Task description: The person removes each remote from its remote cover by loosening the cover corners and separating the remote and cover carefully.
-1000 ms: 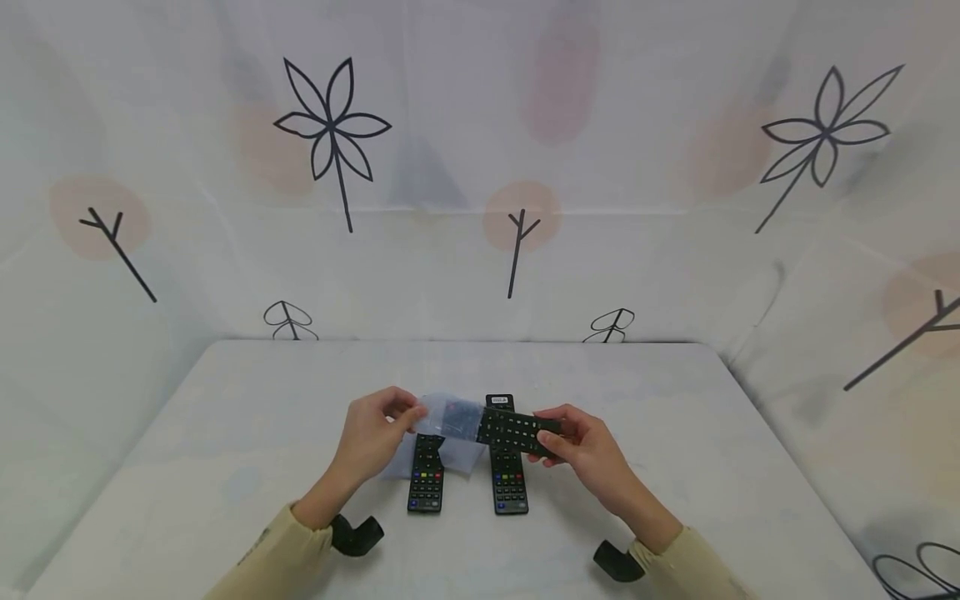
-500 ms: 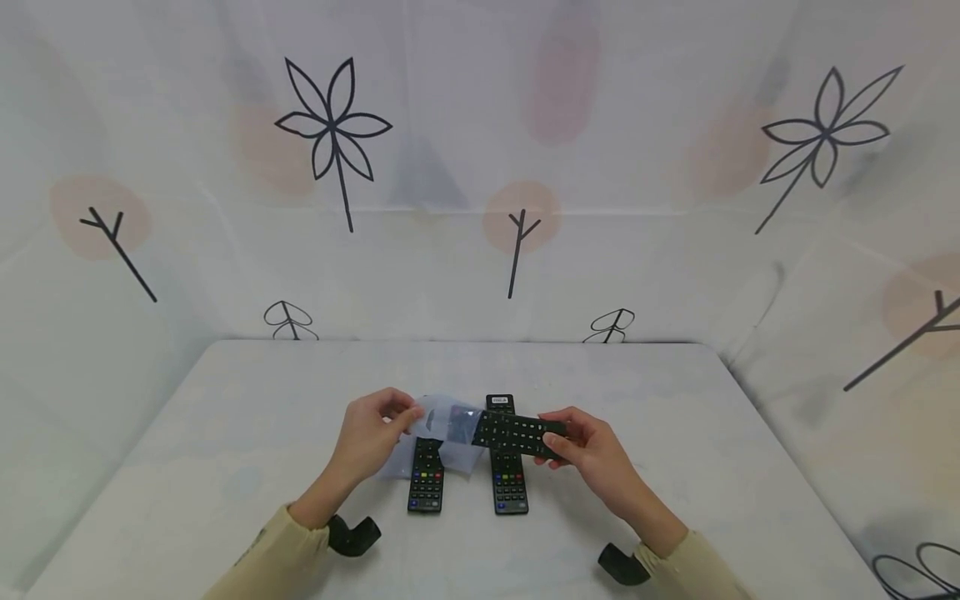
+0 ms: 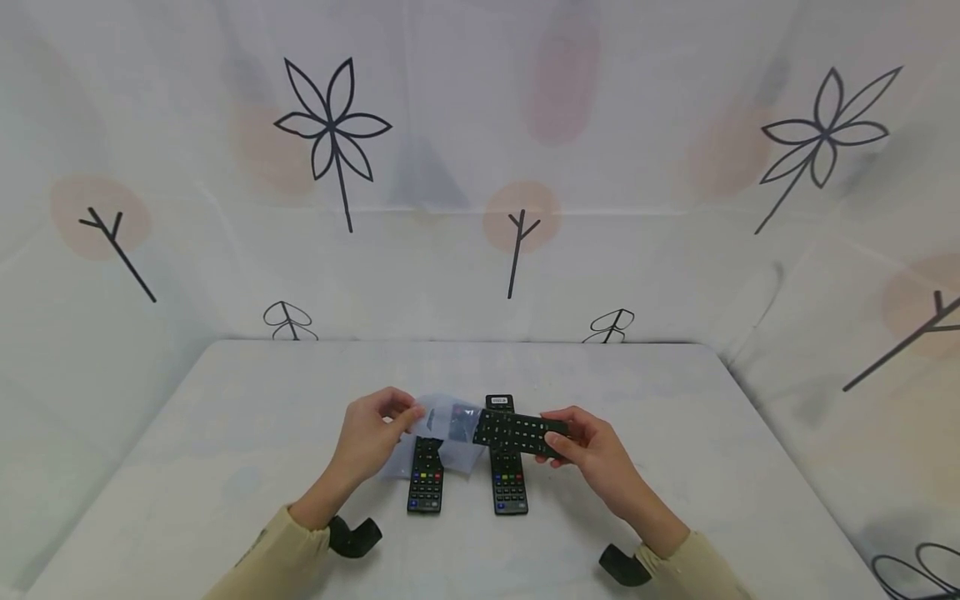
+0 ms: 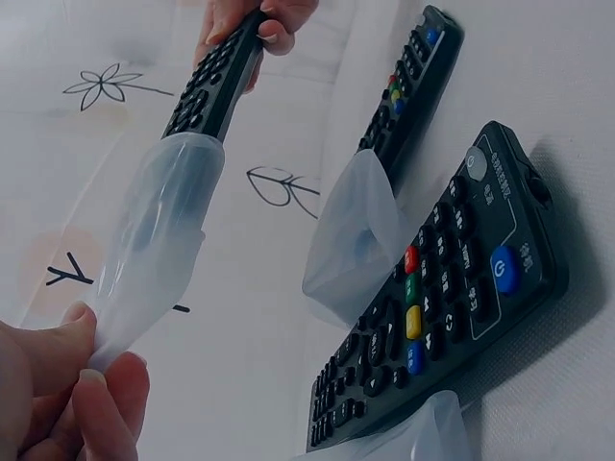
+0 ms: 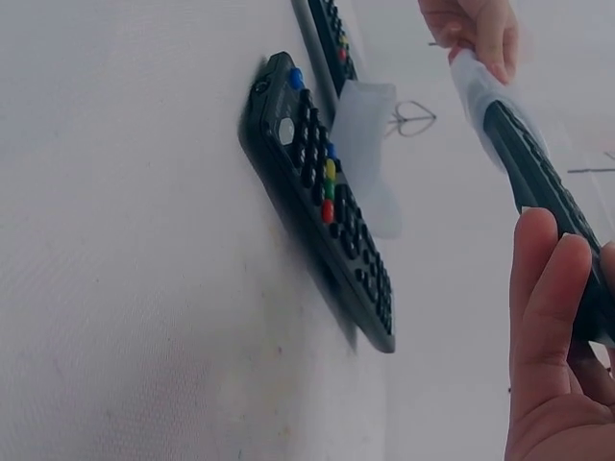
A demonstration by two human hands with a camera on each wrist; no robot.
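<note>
Nearest you, two black remotes lie flat on the white desk (image 3: 225,433), side by side and pointing away from you: the left remote (image 3: 425,483) just below your left hand, the right remote (image 3: 509,487) reaching further back. A loose clear bag (image 4: 357,240) lies between them, over the far end of the left one; whether it wraps that end is hard to tell.

Above them, your right hand (image 3: 592,454) has its fingers curled round one end of a third remote (image 3: 517,432), held crosswise in the air. Its other end sits inside a clear plastic sleeve (image 3: 446,422). Your left hand (image 3: 371,437) pinches the closed end of that sleeve between thumb and fingertips (image 4: 91,399).

Behind the desk hangs a pale cloth (image 3: 480,167) printed with black flowers and twigs.
</note>
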